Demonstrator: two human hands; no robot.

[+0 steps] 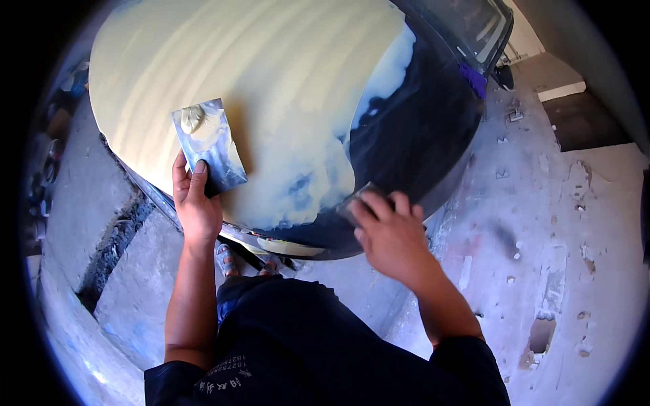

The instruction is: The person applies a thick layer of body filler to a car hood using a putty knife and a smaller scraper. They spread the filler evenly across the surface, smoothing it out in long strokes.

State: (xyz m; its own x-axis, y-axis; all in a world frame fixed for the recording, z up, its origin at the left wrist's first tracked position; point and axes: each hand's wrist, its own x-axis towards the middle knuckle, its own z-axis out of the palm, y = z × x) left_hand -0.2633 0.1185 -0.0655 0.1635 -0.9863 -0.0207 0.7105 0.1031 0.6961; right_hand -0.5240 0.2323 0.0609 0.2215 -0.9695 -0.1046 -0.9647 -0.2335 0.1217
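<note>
Holding: left hand (pixel 198 206), palette plate (pixel 222 152), long axis eleven-to-five; right hand (pixel 393 237), nearer dark car-hood section (pixel 416 128), blurred spreader (pixel 349 207), filler (pixel 264 88) at its ten o'clock.

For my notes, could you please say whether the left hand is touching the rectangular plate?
Touching: the head view shows the left hand with its thumb over the plate.

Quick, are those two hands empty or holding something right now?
Left hand: closed on a flat plate bearing a pale dollop.
Right hand: closed on a small tool, too blurred to identify.
</note>
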